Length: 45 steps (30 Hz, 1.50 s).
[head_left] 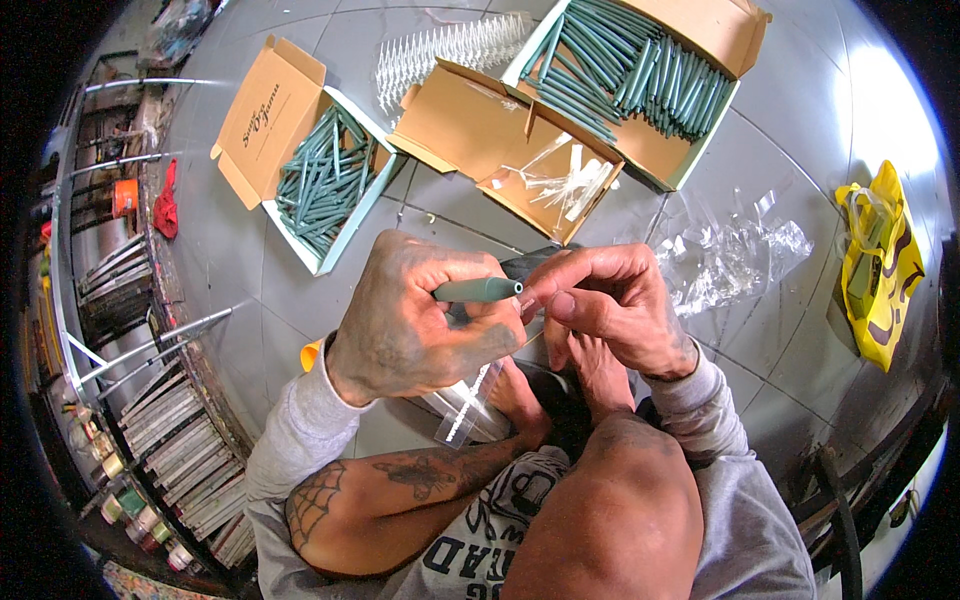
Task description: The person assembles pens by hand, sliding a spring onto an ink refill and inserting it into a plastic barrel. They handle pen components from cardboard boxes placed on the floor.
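At the left, an open cardboard box (245, 160) holds a loose heap of green pen barrels (330, 180), spread nearly to its front corner; whether these are finished or waiting cannot be told. Right of it, the person's left hand (420, 325) is back-up, its fingers curled round one tapered green pen barrel (475, 290), thumb along the underside, the tip pointing right. That tip shows an open hole, so work on this piece looks incomplete. Beyond, rows of clear plastic spikes (450, 55) stand on the floor. A shallow brown carton (460, 120) carries clear and white strips (570, 190) toward its near right corner, so some parts probably remain. The right hand (620, 315) is held narrow, wrist bent inward, thumb and index finger nearly together beside the tip; whether a small part is pinched there is unclear. In the larger box (650, 157), barrels lie side by side toward the right edge and looser toward the left, suggesting partial sorting. Crumpled clear plastic (735, 255) lies farther right.
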### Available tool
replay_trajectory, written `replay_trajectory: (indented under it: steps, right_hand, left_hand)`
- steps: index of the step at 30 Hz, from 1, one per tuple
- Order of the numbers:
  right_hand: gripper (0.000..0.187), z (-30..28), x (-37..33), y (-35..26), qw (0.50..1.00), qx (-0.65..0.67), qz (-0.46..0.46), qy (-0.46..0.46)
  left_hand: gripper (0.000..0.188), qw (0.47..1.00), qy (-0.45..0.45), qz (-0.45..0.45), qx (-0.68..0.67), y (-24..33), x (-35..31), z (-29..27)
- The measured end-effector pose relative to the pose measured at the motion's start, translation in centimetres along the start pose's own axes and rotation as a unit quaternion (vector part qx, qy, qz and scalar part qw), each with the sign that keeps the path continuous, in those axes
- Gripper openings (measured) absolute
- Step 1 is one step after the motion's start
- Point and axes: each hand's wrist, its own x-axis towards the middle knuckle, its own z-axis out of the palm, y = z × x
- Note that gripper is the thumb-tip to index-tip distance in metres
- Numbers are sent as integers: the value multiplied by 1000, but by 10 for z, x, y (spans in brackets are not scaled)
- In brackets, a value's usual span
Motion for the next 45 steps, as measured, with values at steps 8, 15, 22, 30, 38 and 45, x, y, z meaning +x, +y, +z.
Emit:
replay_trajectory:
  steps: [8, 15, 22, 30, 38, 45]
  right_hand:
    - [10, 4, 0, -1, 1000, -9, 1, 18]
    - [10, 5, 0, 0, 997, -60, -16, 40]
    - [11, 1, 3, 10, 995, -62, -62, 50]
    - [39, 9, 1, 0, 994, -22, -68, 79]
    - [38, 9, -3, 22, 947, -146, -234, 163]
    - [23, 13, 1, 25, 940, -164, -244, 173]
  left_hand:
    - [20, 1000, 14, -10, -5, -1, 0, 2]
    - [15, 998, -8, 31, 63, 1, 1, 0]
    - [15, 991, 1, 88, 102, 3, 5, 3]
    - [15, 995, 39, 70, 59, 0, 2, 6]
    - [16, 981, 92, 138, 103, 2, 7, 7]
    - [13, 977, 103, 151, 113, 4, 7, 10]
